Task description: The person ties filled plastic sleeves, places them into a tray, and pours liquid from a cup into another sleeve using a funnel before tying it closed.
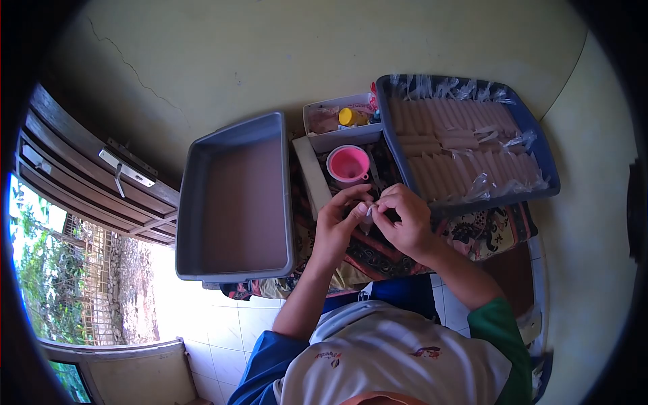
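My left hand and right hand pinch one small clear bag, mostly hidden by my fingers. One pink funnel sits beyond; two grey trays flank it.

I work over a patterned batik cloth spread across my lap; it carries everything here. Landmark: the pink funnel, sitting in a white tray at the cloth's middle. Left of the funnel, a large grey tub of pale brownish liquid, its near edge overhanging the cloth. Right of the funnel, a blue-grey tray packed with rows of long filled plastic sleeves. Just beyond the funnel, a small white box holding a yellow-capped item. Below the cloth, white floor tiles.
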Available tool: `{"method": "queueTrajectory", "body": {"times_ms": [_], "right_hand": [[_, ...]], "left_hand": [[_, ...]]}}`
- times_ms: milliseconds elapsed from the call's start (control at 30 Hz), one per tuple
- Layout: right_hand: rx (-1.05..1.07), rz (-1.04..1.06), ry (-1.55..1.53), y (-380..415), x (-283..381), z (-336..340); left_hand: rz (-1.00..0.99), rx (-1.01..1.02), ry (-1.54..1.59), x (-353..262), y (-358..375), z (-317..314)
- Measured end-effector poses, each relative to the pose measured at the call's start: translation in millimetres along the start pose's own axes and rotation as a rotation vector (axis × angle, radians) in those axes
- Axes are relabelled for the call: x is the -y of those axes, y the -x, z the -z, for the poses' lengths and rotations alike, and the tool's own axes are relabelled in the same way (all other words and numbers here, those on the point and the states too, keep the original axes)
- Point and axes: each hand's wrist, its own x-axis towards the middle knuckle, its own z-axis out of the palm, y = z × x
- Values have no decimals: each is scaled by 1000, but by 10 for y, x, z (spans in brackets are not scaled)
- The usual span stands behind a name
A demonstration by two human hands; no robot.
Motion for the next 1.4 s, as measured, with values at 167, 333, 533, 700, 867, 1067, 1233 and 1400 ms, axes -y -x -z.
{"method": "queueTrajectory", "body": {"times_ms": [167,333,533,700,867,1067,1233,1400], "right_hand": [[-38,-22,-45,25,20,-37],[-129,-89,-126,20,91,-60],[-83,3,-1,16,83,36],[-89,-23,-31,43,68,18],[161,77,-86,41,101,66],[175,-113,-193,116,228,32],[108,-426,-140,86,207,-52],[84,-326,-94,13,104,-58]], "left_hand": [[-177,-26,-258,27,17,56],[-321,-76,-339,97,11,21],[-313,-44,-256,80,13,-17],[-444,-62,-579,8,-23,47],[-555,-181,-708,-34,-64,45],[-743,-232,-864,-20,-115,101],[-827,-229,-942,-24,-92,87],[-860,-211,-926,10,-47,72]]}}
